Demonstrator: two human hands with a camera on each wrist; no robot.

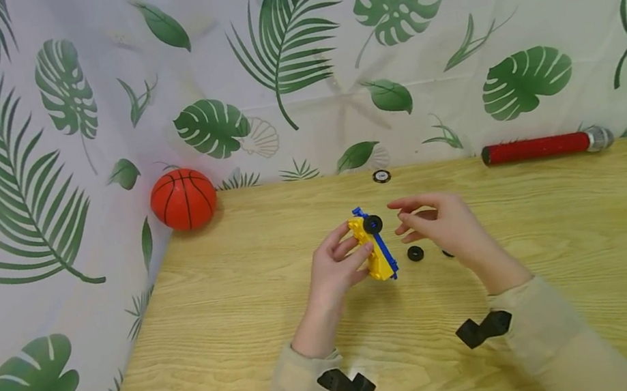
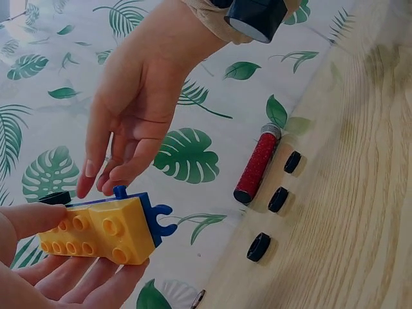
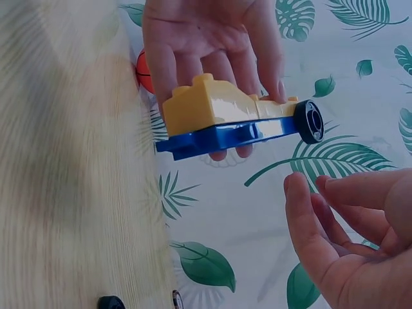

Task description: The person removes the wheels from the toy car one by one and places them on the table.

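Left hand: thumb and fingers clamped on car, yellow body side
Right hand: holds nothing, fingers loosely curved, near car
Car place: up over surface, one mounted wheel
Handling: likely light, stiff, slightly slick plastic; best gripped by yellow sides
Loose wheels: three, on surface
Chip: printed centre, too small to read

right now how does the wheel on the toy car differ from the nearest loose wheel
The mounted wheel is attached to the toy car; the loose wheel is separate. The mounted wheel is held up with it in the left hand; the loose wheel lies flat on the table. Both are round and black.
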